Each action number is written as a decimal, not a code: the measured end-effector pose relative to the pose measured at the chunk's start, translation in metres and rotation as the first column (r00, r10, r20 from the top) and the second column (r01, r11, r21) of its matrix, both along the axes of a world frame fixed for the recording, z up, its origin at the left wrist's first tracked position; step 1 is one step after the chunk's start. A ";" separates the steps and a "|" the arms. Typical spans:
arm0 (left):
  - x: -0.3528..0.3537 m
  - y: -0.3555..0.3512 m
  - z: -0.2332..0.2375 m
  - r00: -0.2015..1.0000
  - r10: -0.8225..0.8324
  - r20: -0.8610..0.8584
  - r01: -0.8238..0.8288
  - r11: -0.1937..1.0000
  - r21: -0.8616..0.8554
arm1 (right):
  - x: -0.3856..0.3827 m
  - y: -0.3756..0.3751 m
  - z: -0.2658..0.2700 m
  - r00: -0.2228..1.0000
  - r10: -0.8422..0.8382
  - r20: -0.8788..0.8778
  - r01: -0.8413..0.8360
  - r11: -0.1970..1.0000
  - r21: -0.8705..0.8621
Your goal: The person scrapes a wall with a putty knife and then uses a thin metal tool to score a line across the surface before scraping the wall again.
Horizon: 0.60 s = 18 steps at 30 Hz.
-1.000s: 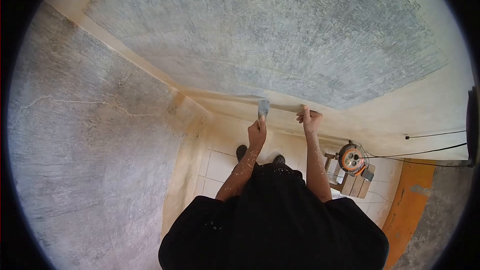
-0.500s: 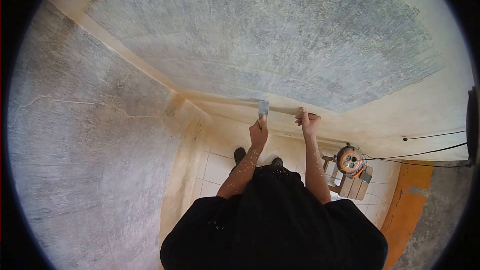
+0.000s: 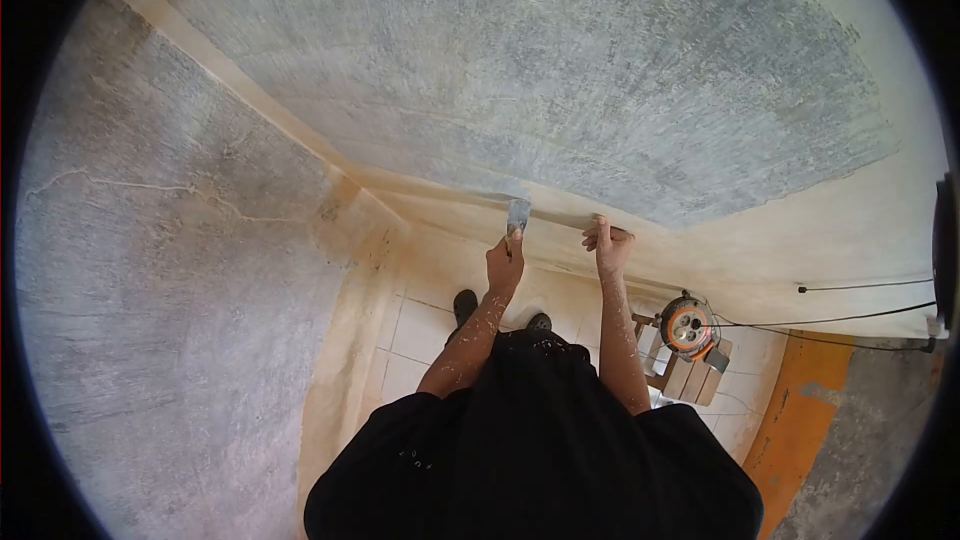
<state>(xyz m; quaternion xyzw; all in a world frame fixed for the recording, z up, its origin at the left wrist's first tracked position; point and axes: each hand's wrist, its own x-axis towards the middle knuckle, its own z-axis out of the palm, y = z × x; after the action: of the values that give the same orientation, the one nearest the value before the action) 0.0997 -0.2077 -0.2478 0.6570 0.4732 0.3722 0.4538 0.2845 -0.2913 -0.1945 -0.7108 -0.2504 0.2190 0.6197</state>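
Observation:
My left hand [image 3: 504, 265] is closed round the handle of a putty knife [image 3: 518, 213]. Its flat grey blade points up at the wall [image 3: 440, 202], close to the lower border of the scraped grey patch [image 3: 540, 70]. Little of the handle shows from under my fingers. To the right, my right hand [image 3: 612, 247] is empty, with fingers apart and partly bent and fingertips right at the cream painted strip. Pale flakes stick to both forearms.
An orange-rimmed cable reel [image 3: 689, 327] rests on a small wooden stool [image 3: 690, 380] at my right. Black cables [image 3: 850, 317] run from it to the right wall side. Left of me stands another scraped wall [image 3: 160, 290] with a crack. My shoes [image 3: 464, 306] are on white floor tiles [image 3: 408, 340].
The whole view has shifted slightly. Both hands appear a little further left, and the putty knife blade leans slightly more. My grip on the knife is the same.

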 end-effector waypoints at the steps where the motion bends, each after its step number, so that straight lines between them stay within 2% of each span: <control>1: 0.002 0.000 0.002 1.000 0.001 -0.003 -0.001 1.000 -0.002 | 0.002 0.001 0.001 1.000 0.006 -0.002 -0.006 1.000 -0.004; 2: 0.010 0.003 0.004 0.998 -0.011 0.054 0.008 0.999 0.044 | 0.006 0.004 0.003 1.000 0.004 -0.002 -0.004 1.000 -0.002; 4: 0.016 0.010 0.039 0.989 -0.053 0.140 0.035 0.991 0.130 | 0.001 0.001 0.000 1.000 -0.014 -0.025 0.014 1.000 -0.008; 7: 0.023 0.016 0.021 0.985 -0.060 0.161 0.038 0.990 0.137 | 0.002 0.000 -0.002 1.000 0.004 -0.005 -0.004 1.000 -0.013; 10: 0.001 -0.003 -0.010 0.998 0.054 -0.012 -0.055 0.996 -0.067 | 0.003 -0.001 0.006 1.000 0.011 0.025 -0.011 0.999 -0.033; 11: -0.007 -0.003 -0.022 0.997 0.048 -0.059 -0.055 0.990 -0.128 | 0.000 -0.003 0.004 1.000 0.012 0.014 -0.011 0.999 -0.030; 14: 0.002 0.010 -0.010 0.999 0.031 0.026 -0.032 0.999 0.018 | 0.004 0.001 -0.004 1.000 0.012 -0.002 -0.012 1.000 -0.020; 18: 0.005 0.003 0.010 0.999 0.024 0.027 -0.024 1.000 0.002 | 0.004 -0.001 0.001 1.000 0.013 0.025 -0.012 1.000 -0.028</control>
<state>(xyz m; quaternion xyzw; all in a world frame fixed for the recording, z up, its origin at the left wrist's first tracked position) 0.1043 -0.2042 -0.2380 0.6467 0.4743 0.3871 0.4549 0.2883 -0.2920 -0.1936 -0.7205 -0.2595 0.2174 0.6052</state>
